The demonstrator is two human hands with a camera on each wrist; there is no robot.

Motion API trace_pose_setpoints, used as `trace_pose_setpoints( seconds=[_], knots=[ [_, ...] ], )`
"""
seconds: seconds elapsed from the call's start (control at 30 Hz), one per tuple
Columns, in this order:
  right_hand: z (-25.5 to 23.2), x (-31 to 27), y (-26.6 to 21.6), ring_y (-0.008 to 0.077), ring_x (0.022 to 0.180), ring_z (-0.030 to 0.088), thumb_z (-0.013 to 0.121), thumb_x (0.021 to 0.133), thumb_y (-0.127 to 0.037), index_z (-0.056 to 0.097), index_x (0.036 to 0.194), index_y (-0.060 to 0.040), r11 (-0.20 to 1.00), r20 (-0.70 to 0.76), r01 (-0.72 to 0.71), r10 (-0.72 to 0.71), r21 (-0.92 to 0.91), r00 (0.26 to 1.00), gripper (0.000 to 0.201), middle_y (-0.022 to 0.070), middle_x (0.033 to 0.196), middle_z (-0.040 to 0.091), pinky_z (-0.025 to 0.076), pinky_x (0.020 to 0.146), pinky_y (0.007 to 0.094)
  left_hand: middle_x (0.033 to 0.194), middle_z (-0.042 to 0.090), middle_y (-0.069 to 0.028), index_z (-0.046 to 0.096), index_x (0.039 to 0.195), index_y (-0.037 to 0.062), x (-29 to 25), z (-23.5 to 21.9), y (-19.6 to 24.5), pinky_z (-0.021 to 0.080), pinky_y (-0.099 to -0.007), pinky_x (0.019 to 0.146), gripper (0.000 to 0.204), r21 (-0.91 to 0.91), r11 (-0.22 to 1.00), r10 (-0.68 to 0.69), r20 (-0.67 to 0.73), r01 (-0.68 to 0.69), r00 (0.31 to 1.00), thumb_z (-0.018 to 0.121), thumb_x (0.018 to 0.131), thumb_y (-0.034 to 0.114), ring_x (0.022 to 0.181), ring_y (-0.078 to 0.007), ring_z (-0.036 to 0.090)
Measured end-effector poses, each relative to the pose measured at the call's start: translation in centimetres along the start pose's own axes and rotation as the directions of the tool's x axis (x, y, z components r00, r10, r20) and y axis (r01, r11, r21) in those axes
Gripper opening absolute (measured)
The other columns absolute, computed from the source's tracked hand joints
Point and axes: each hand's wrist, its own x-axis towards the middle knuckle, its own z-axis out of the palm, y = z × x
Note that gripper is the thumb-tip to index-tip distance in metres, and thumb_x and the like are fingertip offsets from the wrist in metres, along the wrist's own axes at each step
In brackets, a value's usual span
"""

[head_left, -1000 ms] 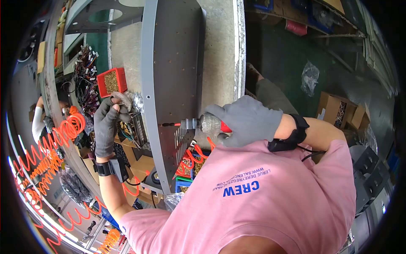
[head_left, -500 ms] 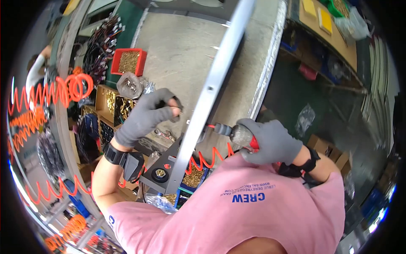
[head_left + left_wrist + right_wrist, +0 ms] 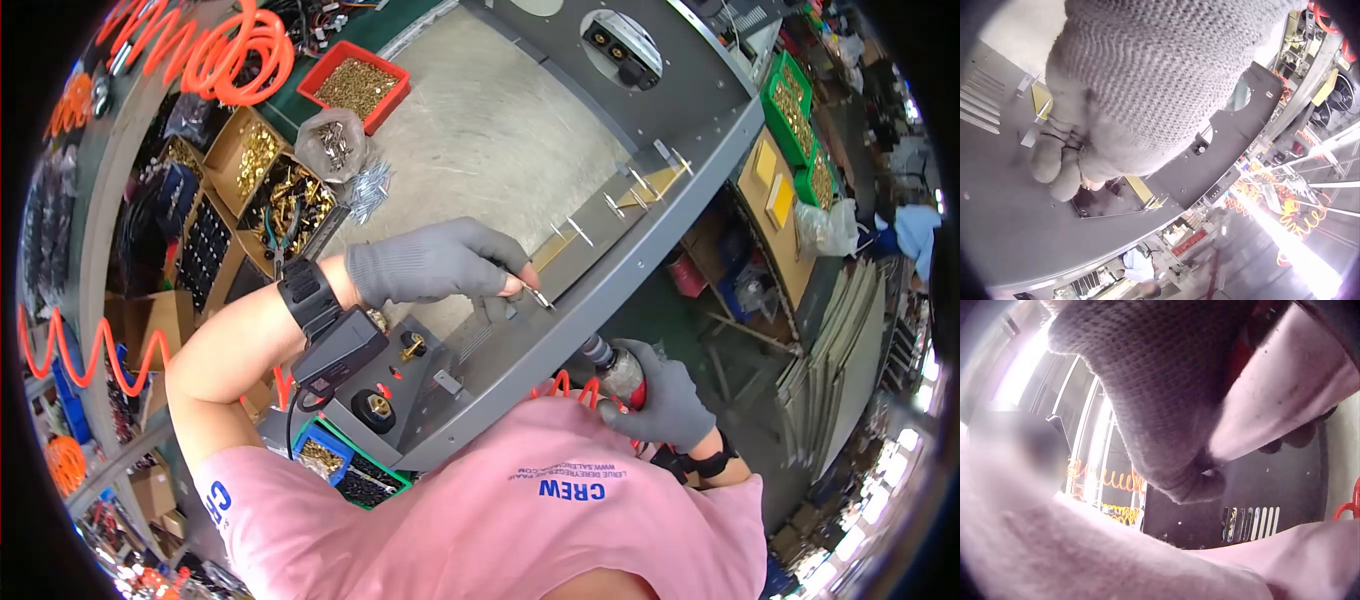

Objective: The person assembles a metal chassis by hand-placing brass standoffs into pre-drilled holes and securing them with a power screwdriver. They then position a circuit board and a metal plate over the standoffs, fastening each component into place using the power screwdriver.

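My gloved left hand pinches a small silvery metal pin between thumb and fingertips, right at the inner face of a grey sheet-metal panel. Similar pins stick up farther along that panel. In the left wrist view the curled fingers hide the pinched piece. Below the panel's outer edge, my gloved right hand grips a power screwdriver with a red body and a dark front end, apart from the pin. The right wrist view shows mostly the glove and pink cloth.
A red bin of brass screws, a clear bag of metal pieces and loose silver pins lie at the upper left. Cardboard boxes of brass parts stand left of my forearm. Orange coiled hoses hang there too.
My left hand has moved from beside the bag of metal pieces to the panel. The right hand with the screwdriver now sits lower, at the panel's outer side. More of the panel's inner face shows.
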Motion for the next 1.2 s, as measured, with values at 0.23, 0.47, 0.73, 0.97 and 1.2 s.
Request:
trace_pose_setpoints(
  seconds=[0.23,0.47,0.73,0.97,1.2],
  knots=[
    [-1.5,0.1,-1.5,0.0347,0.068,0.062,0.070,0.063,-0.031,0.048,0.115,-0.0051,0.989,0.036,-0.095,0.099,-0.111,0.994,0.062,0.0165,0.079,0.062,0.050,0.059,0.0383,0.080,0.060,-0.0051,0.060,0.096,-0.0031,0.2,-0.1,-0.4,0.050,-0.0245,0.061,0.023,-0.066,0.996,0.050,-0.037,-0.053,0.998,0.056,0.084,0.015,0.069,-0.0112,0.061],
    [-2.4,-0.1,-2.5,0.0352,0.067,0.062,0.071,0.063,-0.031,0.048,0.114,-0.0047,0.976,0.022,-0.083,0.089,-0.202,0.996,0.062,0.0174,0.081,0.062,0.050,0.059,0.0384,0.077,0.061,-0.0048,0.060,0.094,-0.0010,1.2,0.7,-0.8,0.049,-0.0232,0.061,0.021,0.075,0.996,0.036,0.052,-0.040,0.998,0.059,0.084,0.017,0.069,-0.0102,0.061],
    [-1.3,-0.1,-1.6,0.0355,0.066,0.062,0.071,0.063,-0.029,0.048,0.114,-0.0044,0.988,0.001,-0.081,0.081,-0.135,0.997,0.061,0.0163,0.079,0.062,0.050,0.059,0.0383,0.072,0.061,-0.0067,0.059,0.092,-0.0013,2.0,-0.3,-1.6,0.048,-0.0238,0.057,0.021,0.320,0.897,0.316,0.012,-0.303,0.949,0.053,0.087,0.018,0.063,-0.0115,0.061],
    [-0.8,-0.2,-1.3,0.0355,0.069,0.062,0.070,0.063,-0.030,0.049,0.113,-0.0066,0.987,-0.004,-0.114,0.115,-0.114,0.993,0.060,0.0156,0.081,0.062,0.051,0.061,0.0394,0.075,0.062,-0.0091,0.055,0.095,-0.0002,1.1,-0.8,0.5,0.049,-0.0255,0.056,0.022,0.181,0.978,-0.086,-0.098,0.102,0.992,0.043,0.092,0.017,0.064,-0.0136,0.062],
    [-1.0,0.0,-1.5,0.0310,0.069,0.064,0.072,0.062,-0.024,0.046,0.114,-0.0033,0.988,0.032,-0.097,0.101,-0.122,0.994,0.062,0.0150,0.080,0.063,0.050,0.064,0.0356,0.083,0.063,-0.0089,0.061,0.095,-0.0053,2.2,-1.0,-0.7,0.049,-0.0243,0.066,0.027,0.140,0.955,0.279,-0.139,-0.260,0.950,0.058,0.085,0.020,0.073,-0.0128,0.061]
  ],
)
